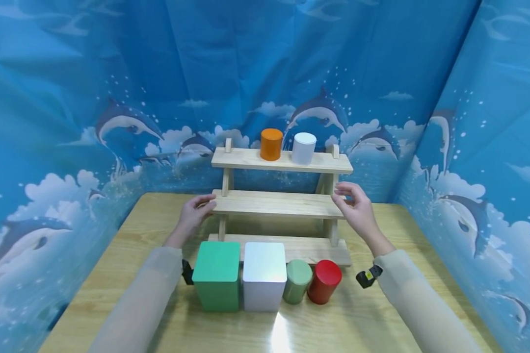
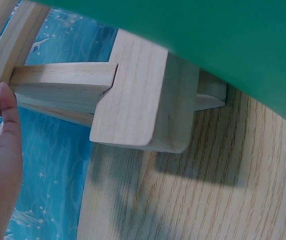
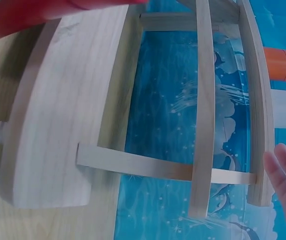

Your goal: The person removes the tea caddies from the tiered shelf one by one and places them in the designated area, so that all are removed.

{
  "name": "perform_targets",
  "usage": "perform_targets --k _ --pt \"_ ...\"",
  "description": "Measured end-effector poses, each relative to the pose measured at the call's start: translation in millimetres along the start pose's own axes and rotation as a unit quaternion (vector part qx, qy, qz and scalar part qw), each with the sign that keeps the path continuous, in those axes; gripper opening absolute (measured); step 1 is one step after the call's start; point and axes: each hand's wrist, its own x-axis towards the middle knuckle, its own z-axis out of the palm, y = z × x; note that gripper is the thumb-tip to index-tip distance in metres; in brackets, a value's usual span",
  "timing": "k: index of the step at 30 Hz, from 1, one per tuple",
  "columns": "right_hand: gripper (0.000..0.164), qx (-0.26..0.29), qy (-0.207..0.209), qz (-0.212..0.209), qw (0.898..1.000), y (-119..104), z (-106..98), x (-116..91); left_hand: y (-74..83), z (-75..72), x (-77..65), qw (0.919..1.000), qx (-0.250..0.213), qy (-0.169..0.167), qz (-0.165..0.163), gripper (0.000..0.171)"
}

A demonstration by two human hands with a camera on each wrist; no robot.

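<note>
A three-tier wooden display stand [image 1: 278,203] stands at the back of the table. My left hand [image 1: 193,215] holds the left end of its middle shelf; in the left wrist view the thumb [image 2: 8,107] lies against the board's edge. Beside the shelf's right end is my right hand [image 1: 357,208], its fingers [image 3: 280,167] fairly straight in the right wrist view; whether it touches the wood I cannot tell. An orange cylinder [image 1: 271,145] and a white cylinder [image 1: 303,148] stand on the top shelf.
Before the stand, a green box [image 1: 216,279], a white box [image 1: 265,277], a light green cylinder [image 1: 297,282] and a red cylinder [image 1: 324,282] stand in a row on the wooden table [image 1: 128,235]. A blue dolphin-print curtain [image 1: 247,63] surrounds the back and sides.
</note>
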Motion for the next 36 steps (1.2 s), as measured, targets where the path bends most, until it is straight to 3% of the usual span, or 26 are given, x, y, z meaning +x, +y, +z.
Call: perform_targets --k 12,21,28,36 --pt "0.031 0.017 0.019 0.034 0.999 3.2 9.4 19.3 3.0 1.4 -3.2 1.0000 -0.002 -0.003 0.006 0.041" --pt "0.039 0.020 0.029 0.061 0.997 37.9 20.9 38.3 -1.0 0.1 0.0 1.0000 -0.005 0.001 0.001 0.042" --pt "0.044 0.024 0.041 0.062 0.997 31.3 25.3 53.0 -17.1 -2.2 10.1 0.9998 -0.001 0.003 0.020 0.043" --pt "0.053 0.037 0.023 0.071 0.997 26.4 33.9 68.3 -18.6 -2.3 9.9 0.9995 -0.015 0.007 0.026 0.042"
